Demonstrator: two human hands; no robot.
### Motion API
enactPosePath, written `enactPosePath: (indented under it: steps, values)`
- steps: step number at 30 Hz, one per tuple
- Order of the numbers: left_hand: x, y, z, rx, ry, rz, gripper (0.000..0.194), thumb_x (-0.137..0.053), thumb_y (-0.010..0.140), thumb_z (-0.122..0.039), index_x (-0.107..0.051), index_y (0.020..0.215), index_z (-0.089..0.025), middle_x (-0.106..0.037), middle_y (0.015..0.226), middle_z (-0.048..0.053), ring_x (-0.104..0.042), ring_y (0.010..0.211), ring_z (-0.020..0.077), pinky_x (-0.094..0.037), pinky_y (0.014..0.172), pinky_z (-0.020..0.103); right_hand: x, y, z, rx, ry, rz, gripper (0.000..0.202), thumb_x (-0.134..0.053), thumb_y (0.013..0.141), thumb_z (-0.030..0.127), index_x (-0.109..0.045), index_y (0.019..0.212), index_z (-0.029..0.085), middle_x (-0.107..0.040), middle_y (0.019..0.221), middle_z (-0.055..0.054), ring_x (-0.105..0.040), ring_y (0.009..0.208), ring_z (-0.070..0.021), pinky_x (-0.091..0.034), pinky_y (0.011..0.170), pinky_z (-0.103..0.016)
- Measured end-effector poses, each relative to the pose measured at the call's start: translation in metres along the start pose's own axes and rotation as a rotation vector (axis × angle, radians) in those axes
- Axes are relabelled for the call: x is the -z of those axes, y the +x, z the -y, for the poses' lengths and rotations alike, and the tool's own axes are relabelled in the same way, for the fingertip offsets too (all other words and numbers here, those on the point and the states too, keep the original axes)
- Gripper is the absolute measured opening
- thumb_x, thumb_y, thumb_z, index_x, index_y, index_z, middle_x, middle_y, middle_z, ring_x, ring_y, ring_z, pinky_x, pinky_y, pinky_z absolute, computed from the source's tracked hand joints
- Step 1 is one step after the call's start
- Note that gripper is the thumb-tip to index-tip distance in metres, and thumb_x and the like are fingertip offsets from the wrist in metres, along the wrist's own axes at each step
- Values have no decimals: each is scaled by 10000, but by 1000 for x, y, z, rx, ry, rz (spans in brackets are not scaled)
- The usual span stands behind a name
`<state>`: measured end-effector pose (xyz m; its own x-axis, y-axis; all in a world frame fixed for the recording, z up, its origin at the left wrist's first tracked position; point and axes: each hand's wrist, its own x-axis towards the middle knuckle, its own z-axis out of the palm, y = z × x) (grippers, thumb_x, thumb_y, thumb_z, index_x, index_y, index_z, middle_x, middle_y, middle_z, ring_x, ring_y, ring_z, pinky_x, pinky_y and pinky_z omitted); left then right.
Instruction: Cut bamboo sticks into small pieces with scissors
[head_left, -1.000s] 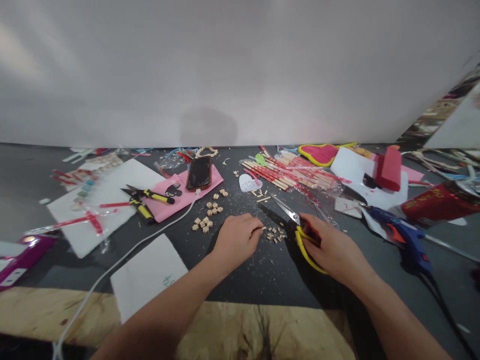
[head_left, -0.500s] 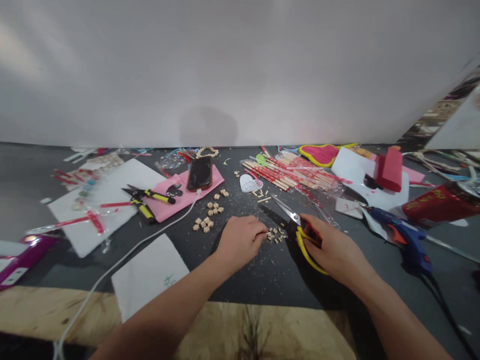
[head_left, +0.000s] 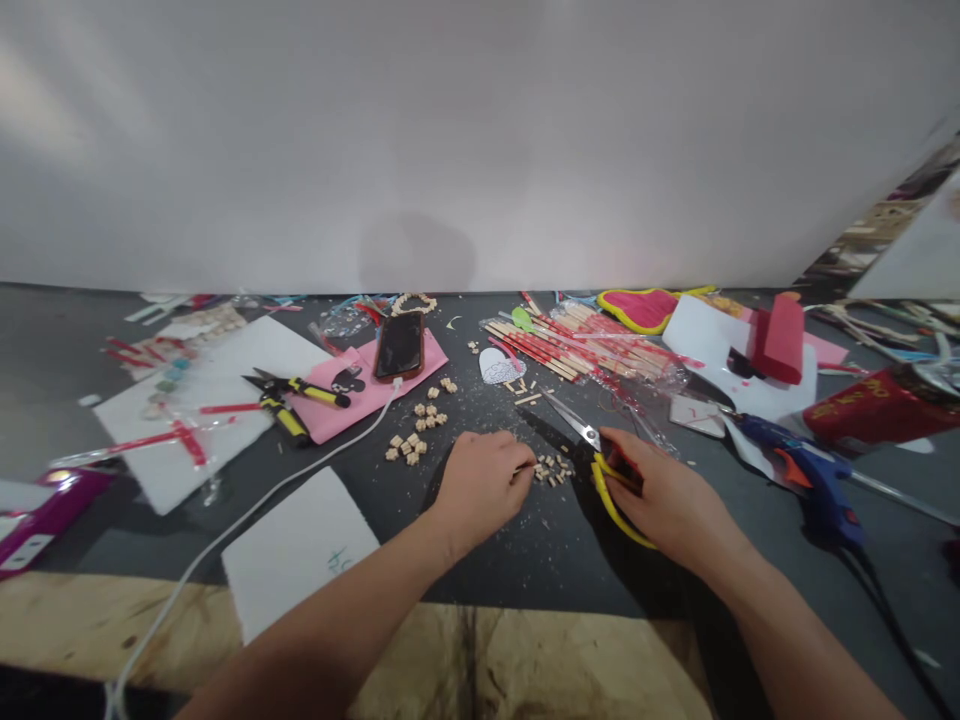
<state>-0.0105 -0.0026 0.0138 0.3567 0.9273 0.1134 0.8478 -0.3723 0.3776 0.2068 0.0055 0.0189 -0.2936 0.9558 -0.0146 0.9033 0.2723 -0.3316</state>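
My right hand (head_left: pixel 660 490) grips scissors (head_left: pixel 589 435) by their yellow handles, the blades pointing up and left over the dark table. Beside a pile of short cut wooden bits (head_left: pixel 553 468), my left hand (head_left: pixel 486 478) is closed with fingertips pinched together. What they pinch is hidden or too small to name. To its left lie several small clusters of wooden pieces (head_left: pixel 407 449). Beyond the scissor tips are short stick pieces (head_left: pixel 529 399) and a white paper cutout with drawn curls (head_left: pixel 502 367). Farther back lies a bundle of red-and-wood chopsticks (head_left: pixel 540 345).
A phone (head_left: pixel 400 346) lies on pink paper with a white cable (head_left: pixel 300 470) crossing the table. Yellow-black pliers (head_left: pixel 289 400) and white sheets (head_left: pixel 300 545) are at the left. At the right are a blue glue gun (head_left: pixel 806 470) and a red can (head_left: pixel 881 405).
Almost nothing differs. My left hand's fingers shift very slightly beside the cut bits, while my right hand keeps the scissors in the same place.
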Motion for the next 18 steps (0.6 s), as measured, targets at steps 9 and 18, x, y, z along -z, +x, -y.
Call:
enactPosePath:
  steps: [9, 18]
  values:
    - [-1, -1, -3, 40, 0, -14, 195, -425, 812, -249, -617, 781, -239, -631, 810, -9, -566, 812, 155, -304, 712, 322, -1, 0, -1, -10, -15, -5, 439, -432, 779, 333, -413, 1208, 238, -606, 1038, -51, -589, 843, -186, -441, 689, -292]
    - [-1, -1, -3, 38, 0, 3, 211, -411, 825, -259, -618, 802, -226, -628, 823, 5, -559, 822, 163, -307, 739, 333, -2, 1, -1, -6, -2, -9, 436, -438, 776, 333, -422, 1202, 240, -607, 1037, -51, -592, 827, -183, -444, 674, -289]
